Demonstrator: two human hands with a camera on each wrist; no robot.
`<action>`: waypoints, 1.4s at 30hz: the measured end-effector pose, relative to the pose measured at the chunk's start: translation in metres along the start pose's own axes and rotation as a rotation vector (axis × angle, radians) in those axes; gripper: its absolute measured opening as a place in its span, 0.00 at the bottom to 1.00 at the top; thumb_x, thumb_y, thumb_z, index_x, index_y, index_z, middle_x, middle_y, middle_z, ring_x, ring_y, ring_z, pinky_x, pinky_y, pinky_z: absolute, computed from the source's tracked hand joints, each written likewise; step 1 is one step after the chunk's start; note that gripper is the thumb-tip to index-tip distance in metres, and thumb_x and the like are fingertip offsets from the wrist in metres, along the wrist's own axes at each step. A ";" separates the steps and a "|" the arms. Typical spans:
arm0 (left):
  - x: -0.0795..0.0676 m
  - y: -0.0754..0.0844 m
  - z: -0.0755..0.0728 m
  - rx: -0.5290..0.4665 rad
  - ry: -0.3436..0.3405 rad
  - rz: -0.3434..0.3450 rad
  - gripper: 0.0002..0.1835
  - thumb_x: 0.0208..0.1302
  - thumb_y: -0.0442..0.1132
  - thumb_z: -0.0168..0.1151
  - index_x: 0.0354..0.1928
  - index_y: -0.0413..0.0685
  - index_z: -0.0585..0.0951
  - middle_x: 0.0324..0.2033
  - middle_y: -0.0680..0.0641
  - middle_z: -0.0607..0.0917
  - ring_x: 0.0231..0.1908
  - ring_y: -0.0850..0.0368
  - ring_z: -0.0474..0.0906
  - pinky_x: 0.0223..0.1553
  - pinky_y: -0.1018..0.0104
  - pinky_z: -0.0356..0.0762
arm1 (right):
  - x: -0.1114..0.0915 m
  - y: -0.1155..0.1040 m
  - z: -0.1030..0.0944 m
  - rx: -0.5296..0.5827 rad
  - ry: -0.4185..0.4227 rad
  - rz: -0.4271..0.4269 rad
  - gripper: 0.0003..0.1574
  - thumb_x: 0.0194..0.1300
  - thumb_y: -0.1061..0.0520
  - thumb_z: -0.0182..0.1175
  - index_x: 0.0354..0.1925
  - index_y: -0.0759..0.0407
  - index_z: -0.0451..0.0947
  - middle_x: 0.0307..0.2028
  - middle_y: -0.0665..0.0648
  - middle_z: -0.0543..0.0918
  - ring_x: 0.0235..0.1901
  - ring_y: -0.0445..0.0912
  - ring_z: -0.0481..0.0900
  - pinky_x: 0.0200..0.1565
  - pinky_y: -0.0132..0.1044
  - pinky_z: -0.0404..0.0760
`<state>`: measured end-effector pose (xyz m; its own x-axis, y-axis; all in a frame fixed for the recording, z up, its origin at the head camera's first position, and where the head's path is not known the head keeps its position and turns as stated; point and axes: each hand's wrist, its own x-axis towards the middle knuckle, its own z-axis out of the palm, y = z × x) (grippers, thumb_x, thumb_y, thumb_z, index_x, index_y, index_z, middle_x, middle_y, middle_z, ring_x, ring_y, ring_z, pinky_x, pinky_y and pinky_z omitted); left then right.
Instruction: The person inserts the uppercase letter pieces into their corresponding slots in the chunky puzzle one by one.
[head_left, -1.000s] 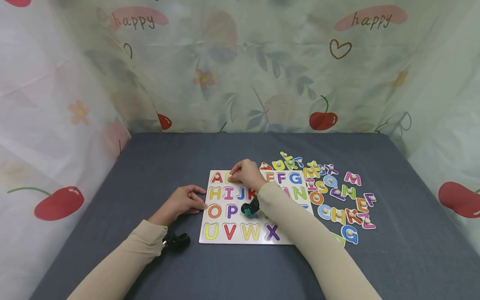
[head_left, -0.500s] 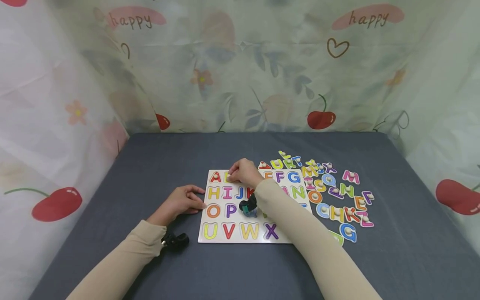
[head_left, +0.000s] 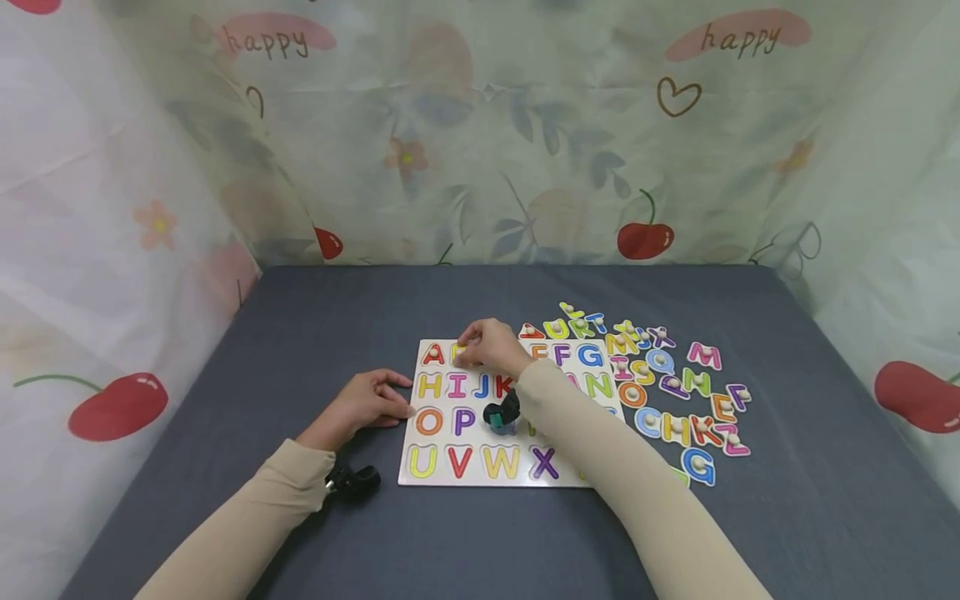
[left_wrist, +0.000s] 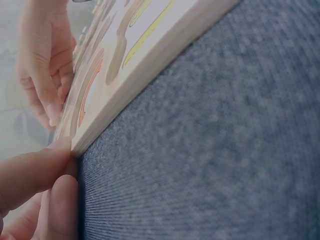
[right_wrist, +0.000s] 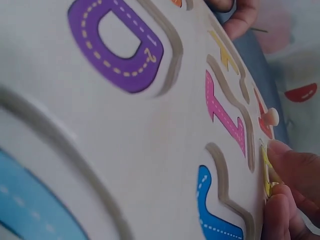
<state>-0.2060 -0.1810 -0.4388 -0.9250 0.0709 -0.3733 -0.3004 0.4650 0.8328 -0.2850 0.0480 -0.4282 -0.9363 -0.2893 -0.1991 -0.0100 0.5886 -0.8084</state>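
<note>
A white wooden alphabet puzzle board (head_left: 480, 481) lies on the table. My right hand (head_left: 491, 343) is at the second place of its top row, thumb and fingers pinching a yellow letter piece (right_wrist: 266, 167) low over the board. The fingers hide most of that piece. Beside it, a red letter A piece (head_left: 433, 355) with a round knob (right_wrist: 271, 117) sits in its recess. My left hand (head_left: 367, 402) rests at the board's left side, fingers loosely extended. In the left wrist view, one fingertip (left_wrist: 62, 144) touches the board's edge.
Several knobbed letter pieces lie scattered right of and behind the board, among them a blue G (head_left: 698, 467), a pink M (head_left: 705, 356) and a yellow U (head_left: 557, 329). The dark grey tabletop (head_left: 337, 308) ends at a printed curtain (head_left: 480, 167).
The right-hand fingers have shifted very slightly at the yellow letter piece, showing a little more of it. The left hand stays at the board's edge.
</note>
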 end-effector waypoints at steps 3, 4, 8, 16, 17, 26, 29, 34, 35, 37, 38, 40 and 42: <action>0.001 -0.001 0.000 -0.004 0.001 -0.002 0.27 0.50 0.32 0.74 0.54 0.42 0.78 0.27 0.49 0.84 0.26 0.60 0.80 0.30 0.68 0.81 | -0.002 0.001 -0.002 0.041 -0.012 -0.001 0.18 0.55 0.55 0.73 0.44 0.55 0.80 0.32 0.55 0.80 0.29 0.45 0.80 0.33 0.33 0.78; 0.002 -0.001 0.000 -0.004 -0.002 0.002 0.27 0.50 0.32 0.74 0.54 0.41 0.77 0.27 0.49 0.84 0.26 0.60 0.80 0.29 0.68 0.81 | -0.003 0.002 -0.004 0.053 -0.014 -0.002 0.18 0.55 0.55 0.72 0.44 0.55 0.80 0.32 0.55 0.80 0.30 0.46 0.80 0.34 0.33 0.78; 0.002 0.001 0.001 -0.024 -0.003 0.009 0.27 0.49 0.31 0.75 0.53 0.41 0.78 0.25 0.49 0.84 0.25 0.60 0.79 0.28 0.69 0.81 | -0.010 0.003 -0.016 0.086 -0.010 -0.010 0.20 0.56 0.54 0.72 0.47 0.56 0.80 0.34 0.55 0.81 0.32 0.47 0.82 0.37 0.35 0.80; -0.001 0.002 0.002 -0.022 0.003 0.013 0.27 0.50 0.31 0.75 0.54 0.40 0.77 0.25 0.49 0.83 0.25 0.61 0.79 0.28 0.68 0.80 | -0.033 0.012 -0.064 0.111 0.023 -0.061 0.24 0.61 0.54 0.68 0.53 0.61 0.77 0.41 0.58 0.80 0.42 0.55 0.82 0.49 0.47 0.81; -0.001 0.002 0.002 -0.019 0.005 0.012 0.27 0.50 0.31 0.75 0.54 0.40 0.77 0.26 0.49 0.83 0.25 0.61 0.79 0.28 0.68 0.80 | -0.037 0.015 -0.071 0.112 0.030 -0.062 0.24 0.62 0.53 0.67 0.54 0.61 0.77 0.41 0.59 0.80 0.44 0.56 0.82 0.50 0.48 0.80; -0.001 0.000 0.001 -0.007 0.014 0.003 0.27 0.50 0.31 0.75 0.54 0.41 0.78 0.26 0.49 0.83 0.25 0.61 0.79 0.28 0.68 0.81 | -0.074 0.056 -0.129 0.109 0.104 -0.091 0.27 0.65 0.50 0.64 0.57 0.61 0.73 0.45 0.61 0.79 0.48 0.60 0.80 0.54 0.53 0.78; 0.000 -0.001 0.001 -0.009 0.011 0.001 0.27 0.50 0.31 0.74 0.54 0.40 0.77 0.26 0.48 0.84 0.25 0.60 0.80 0.28 0.68 0.81 | -0.093 0.070 -0.145 0.075 0.124 -0.093 0.27 0.65 0.47 0.64 0.57 0.58 0.73 0.46 0.61 0.79 0.49 0.60 0.79 0.54 0.54 0.77; 0.001 -0.003 0.002 -0.011 0.001 -0.003 0.26 0.51 0.32 0.74 0.54 0.42 0.77 0.27 0.48 0.84 0.27 0.59 0.80 0.30 0.68 0.81 | -0.126 0.091 -0.160 -0.002 0.167 -0.050 0.31 0.64 0.43 0.64 0.58 0.60 0.73 0.46 0.60 0.79 0.45 0.55 0.81 0.49 0.46 0.81; 0.002 -0.003 0.003 -0.012 0.000 -0.004 0.26 0.51 0.32 0.74 0.54 0.43 0.77 0.28 0.48 0.84 0.27 0.59 0.80 0.30 0.68 0.81 | -0.133 0.094 -0.162 -0.019 0.171 -0.042 0.32 0.63 0.42 0.64 0.58 0.60 0.73 0.46 0.60 0.79 0.44 0.53 0.81 0.47 0.43 0.81; 0.002 -0.004 0.003 -0.004 -0.005 0.001 0.27 0.52 0.33 0.74 0.55 0.43 0.77 0.29 0.48 0.84 0.28 0.59 0.81 0.31 0.68 0.81 | -0.146 0.099 -0.164 -0.027 0.165 -0.030 0.33 0.64 0.43 0.63 0.58 0.62 0.72 0.47 0.61 0.79 0.43 0.52 0.82 0.46 0.40 0.82; 0.002 -0.004 0.003 -0.002 -0.004 0.004 0.27 0.52 0.34 0.74 0.55 0.43 0.77 0.29 0.48 0.85 0.28 0.59 0.81 0.32 0.67 0.81 | -0.153 0.101 -0.164 -0.027 0.160 -0.027 0.33 0.64 0.44 0.63 0.58 0.63 0.72 0.47 0.62 0.79 0.43 0.51 0.82 0.45 0.39 0.82; 0.002 -0.005 0.002 0.001 0.000 0.006 0.27 0.52 0.34 0.74 0.55 0.43 0.76 0.29 0.47 0.85 0.29 0.58 0.81 0.32 0.67 0.81 | -0.165 0.105 -0.163 -0.021 0.148 -0.026 0.33 0.65 0.44 0.62 0.59 0.64 0.71 0.49 0.63 0.79 0.43 0.50 0.82 0.45 0.37 0.81; 0.002 -0.005 0.003 0.007 -0.003 0.014 0.27 0.52 0.35 0.74 0.56 0.42 0.76 0.30 0.47 0.85 0.29 0.58 0.81 0.33 0.67 0.82 | -0.176 0.109 -0.162 -0.011 0.142 -0.017 0.33 0.66 0.44 0.62 0.60 0.64 0.70 0.50 0.64 0.80 0.43 0.48 0.83 0.44 0.35 0.81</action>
<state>-0.2055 -0.1806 -0.4445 -0.9283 0.0802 -0.3630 -0.2861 0.4697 0.8352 -0.1778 0.2853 -0.3917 -0.9762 -0.1901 -0.1046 -0.0293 0.5934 -0.8044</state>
